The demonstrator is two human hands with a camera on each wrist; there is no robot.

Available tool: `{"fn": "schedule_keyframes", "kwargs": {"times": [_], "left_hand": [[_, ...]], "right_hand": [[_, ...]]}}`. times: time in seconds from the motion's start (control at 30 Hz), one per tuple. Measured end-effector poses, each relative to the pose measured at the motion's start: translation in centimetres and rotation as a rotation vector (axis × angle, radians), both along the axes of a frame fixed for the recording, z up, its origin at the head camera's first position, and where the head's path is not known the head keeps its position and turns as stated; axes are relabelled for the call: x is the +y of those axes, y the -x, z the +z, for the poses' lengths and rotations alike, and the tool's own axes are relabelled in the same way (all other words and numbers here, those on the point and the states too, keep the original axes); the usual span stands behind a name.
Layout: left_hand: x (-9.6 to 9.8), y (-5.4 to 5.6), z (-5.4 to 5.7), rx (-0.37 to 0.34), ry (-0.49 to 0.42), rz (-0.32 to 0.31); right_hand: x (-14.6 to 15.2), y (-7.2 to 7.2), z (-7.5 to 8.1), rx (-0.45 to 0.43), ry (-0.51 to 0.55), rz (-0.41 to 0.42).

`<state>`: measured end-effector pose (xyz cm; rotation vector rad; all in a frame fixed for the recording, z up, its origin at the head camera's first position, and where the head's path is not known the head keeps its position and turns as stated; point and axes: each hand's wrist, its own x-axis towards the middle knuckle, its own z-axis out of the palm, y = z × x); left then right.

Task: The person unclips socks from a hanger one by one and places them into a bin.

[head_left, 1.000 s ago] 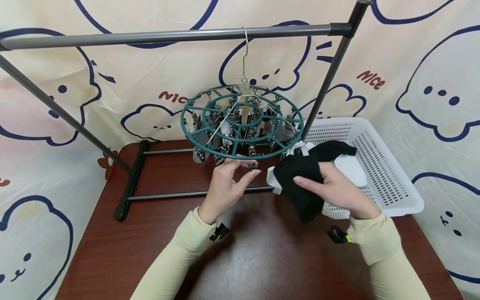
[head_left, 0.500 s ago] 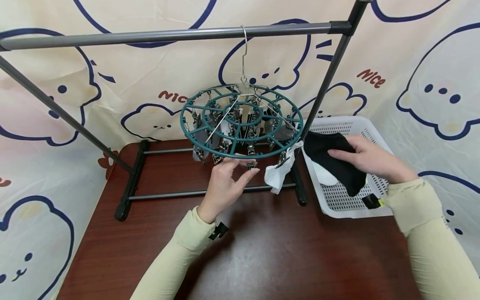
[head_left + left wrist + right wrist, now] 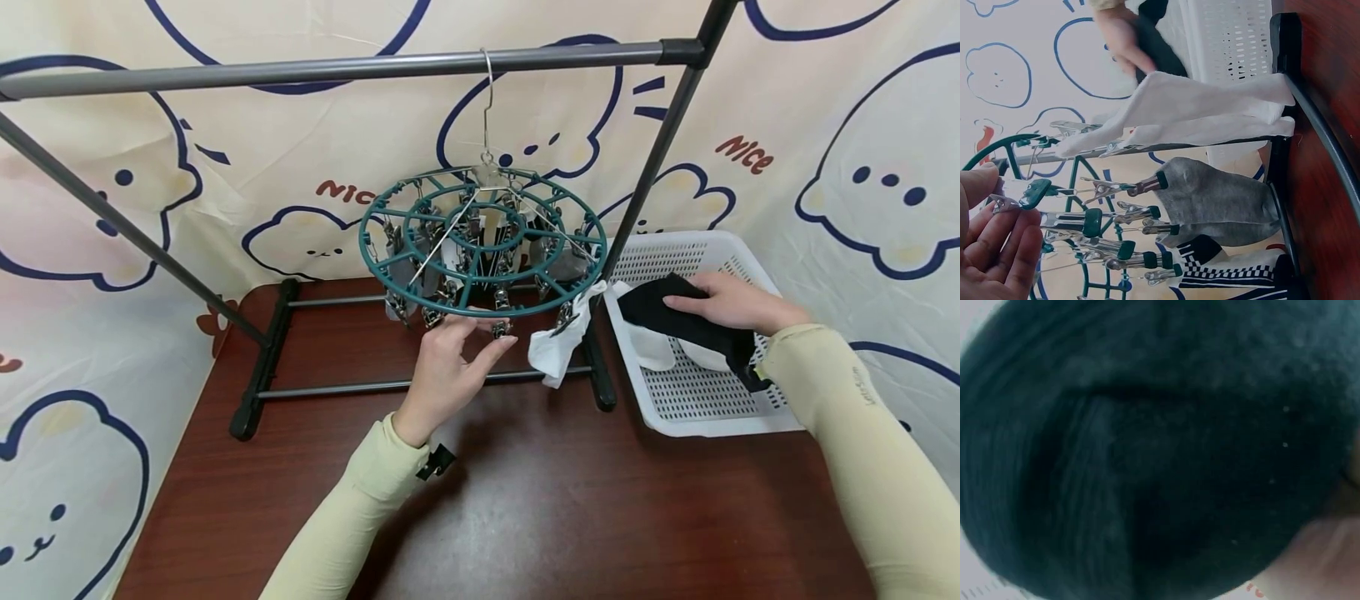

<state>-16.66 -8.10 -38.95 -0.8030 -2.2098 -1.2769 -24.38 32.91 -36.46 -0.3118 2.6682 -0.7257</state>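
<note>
My left hand [image 3: 442, 371] pinches a metal clip [image 3: 501, 329] with green tips [image 3: 1035, 194] that hangs from the front rim of a round green drying hanger [image 3: 480, 313]. Nothing sits in the clip's mouth. My right hand [image 3: 738, 304] holds a black sock [image 3: 667, 312] over the white basket [image 3: 720, 428], and the sock fills most of the right wrist view. On the hanger's right side a white sock [image 3: 555, 350] dangles from clips. The left wrist view also has a grey sock [image 3: 1210, 200] and a black-and-white checkered sock [image 3: 1241, 269] clipped up.
A grey metal rack [image 3: 337, 73] carries the hanger by its hook [image 3: 488, 100]; its base bars [image 3: 337, 390] lie on the brown table [image 3: 510, 517]. White pieces of fabric [image 3: 651, 346] lie in the basket. A patterned cloth [image 3: 862, 208] hangs behind.
My right hand has carried the black sock rightward, from in front of the hanger to above the basket, uncovering the hanging white sock. My left hand keeps its pinch on the clip.
</note>
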Motion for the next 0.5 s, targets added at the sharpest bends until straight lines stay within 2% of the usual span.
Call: {"fn": "schedule_keyframes", "kwargs": {"times": [0.2, 0.3, 0.5], "left_hand": [[-0.1, 0.0, -0.2, 0.014, 0.011, 0.006], [-0.2, 0.0, -0.3, 0.014, 0.015, 0.014], [-0.3, 0.0, -0.1, 0.018, 0.024, 0.030]], "right_hand": [[0.9, 1.3, -2.4, 0.005, -0.112, 0.099], [0.9, 1.4, -3.0, 0.022, -0.143, 0.105], [1.0, 2.0, -3.8, 0.067, -0.115, 0.064]]}}
